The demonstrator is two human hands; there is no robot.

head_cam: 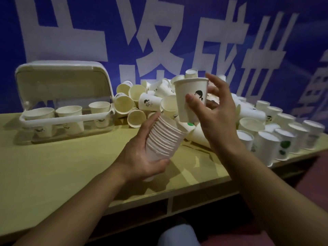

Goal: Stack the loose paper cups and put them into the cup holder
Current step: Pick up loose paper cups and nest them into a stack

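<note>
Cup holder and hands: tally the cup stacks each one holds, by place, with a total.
Stacks standing in the cup holder: 3
Nested stack in the left hand grip: 1
Single cup in the right hand grip: 1
Total: 5

Dim, soft focus throughout; wide-angle bending at edges.
</note>
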